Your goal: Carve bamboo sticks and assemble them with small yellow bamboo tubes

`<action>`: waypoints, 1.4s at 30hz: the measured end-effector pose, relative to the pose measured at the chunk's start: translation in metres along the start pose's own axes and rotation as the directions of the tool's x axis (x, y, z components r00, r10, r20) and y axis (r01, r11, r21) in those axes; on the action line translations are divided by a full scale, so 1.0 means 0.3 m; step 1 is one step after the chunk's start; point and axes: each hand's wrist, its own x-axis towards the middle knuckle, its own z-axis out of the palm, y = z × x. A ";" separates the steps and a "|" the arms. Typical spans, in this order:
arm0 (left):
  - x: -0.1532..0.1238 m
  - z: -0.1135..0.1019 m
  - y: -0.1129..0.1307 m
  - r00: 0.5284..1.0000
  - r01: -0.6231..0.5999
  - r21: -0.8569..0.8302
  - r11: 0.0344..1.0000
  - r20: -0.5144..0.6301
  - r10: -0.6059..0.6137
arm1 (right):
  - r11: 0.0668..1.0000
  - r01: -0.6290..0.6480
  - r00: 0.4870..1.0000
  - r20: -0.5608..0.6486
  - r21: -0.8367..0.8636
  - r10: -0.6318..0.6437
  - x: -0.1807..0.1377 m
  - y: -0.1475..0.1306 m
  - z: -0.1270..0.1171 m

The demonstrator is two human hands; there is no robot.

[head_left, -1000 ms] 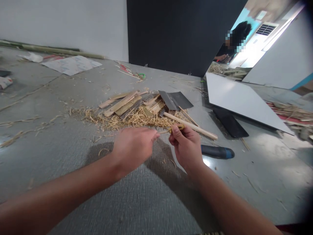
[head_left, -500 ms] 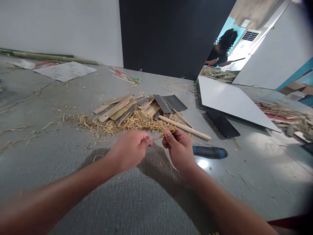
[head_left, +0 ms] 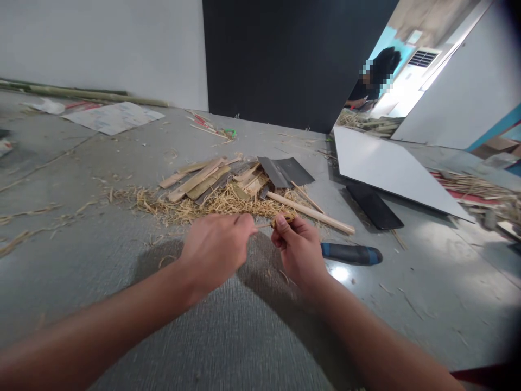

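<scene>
**Hands pinching a thin strip by the shavings**

The thin strip (head_left: 264, 225) is lying flatter between the two hands than it was half a second ago, the left fingertips having come up a touch towards the level of the right thumb. The left hand (head_left: 215, 250) is curling shut, pinching the near end of the strip. The right hand (head_left: 300, 247) is gripping the other end, its thumb pressing on a yellowish bit that is looking curled over the forefinger. The hands are hanging close together over the far edge of a grey mat (head_left: 228, 326), with only a short run of strip showing between them.

Just beyond the knuckles a pile of shavings (head_left: 195, 205) is spreading out, with wood offcuts (head_left: 199, 180) and a dark sheet (head_left: 287, 169) lying on it. A long stick (head_left: 313, 213) is running out of the pile to the right, just behind the right hand. A blue-handled tool (head_left: 352, 253) is lying on the floor just beside that hand. Further right a white board (head_left: 386, 165) is lying partly over a black slab (head_left: 374, 205). Another person (head_left: 378, 70) is showing well back beyond the board.
</scene>
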 end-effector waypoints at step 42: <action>0.009 0.010 -0.019 0.991 0.011 -0.077 0.997 0.131 -0.001 | 0.982 0.050 0.998 0.051 -0.181 -0.042 0.005 0.015 -0.017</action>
